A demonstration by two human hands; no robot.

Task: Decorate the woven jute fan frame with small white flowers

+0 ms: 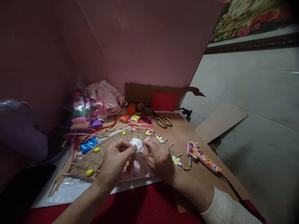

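Both hands met over one small lump of white clay (136, 144), soft and creased, pinched between them just above the woven mat (93, 158). The left hand (116, 158) had its thumb and forefingers closed on the lump's near side; the right hand (158, 157) closed its fingertips on the far side. Each grip was nearly shut, with nothing else in it. The lump appeared to be held clear of the mat so that it could be shaped from both sides.

The mat was fan-shaped, of coarse coiled twine, edged with thin wooden sticks (58, 177). Yellow oval pieces (89, 172) and small white flowers (177, 160) with yellow centres lay on it. A clear plastic sheet lay beneath it, apparently to protect the worktop (187, 130).

Further out lay a glue gun (202, 155) with a floral pattern, just right of the mat, its cord trailing away. Brass-coloured scissors (163, 121) rested behind, and a blue packet (88, 145) lay to the left.
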